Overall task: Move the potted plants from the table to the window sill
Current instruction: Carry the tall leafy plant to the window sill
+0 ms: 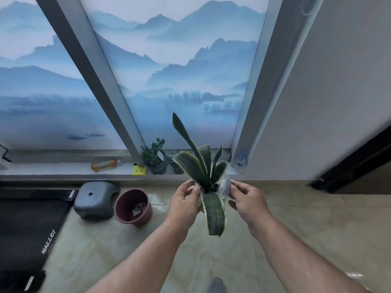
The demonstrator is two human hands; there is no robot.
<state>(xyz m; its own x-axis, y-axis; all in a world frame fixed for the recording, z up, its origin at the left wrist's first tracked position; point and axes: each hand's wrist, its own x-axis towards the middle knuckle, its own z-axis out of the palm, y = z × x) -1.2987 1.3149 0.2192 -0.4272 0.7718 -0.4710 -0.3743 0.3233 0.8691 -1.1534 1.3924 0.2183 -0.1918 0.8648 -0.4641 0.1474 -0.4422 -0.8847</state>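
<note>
Above the floor, just short of the window sill (pixel 63 169), a snake plant (pixel 201 166) in a clear pot (pixel 224 186) is held between both hands. Its long axis runs roughly upright; the tallest leaf points up & slightly left toward the window, while one broad leaf droops down toward the camera. The pot is pinched from the left by the left hand (pixel 185 200), thumb on the near rim w/ fingers (pixel 191 185) curled round the side. It is pinched from the right by the right hand (pixel 246 199), fingertips pressed on a white label; label text too blurred to be read. Both forearms are extended fwd, converging at the pot. On the sill a small leafy plant (pixel 153 155) in a dark pot is seen beside a yellow tag (pixel 139 170). On the floor, an empty brown pot (pixel 133 206) sits near a grey stool (pixel 96 199). "HALLO!" is printed on a black mat (pixel 27 229) at left.
</note>
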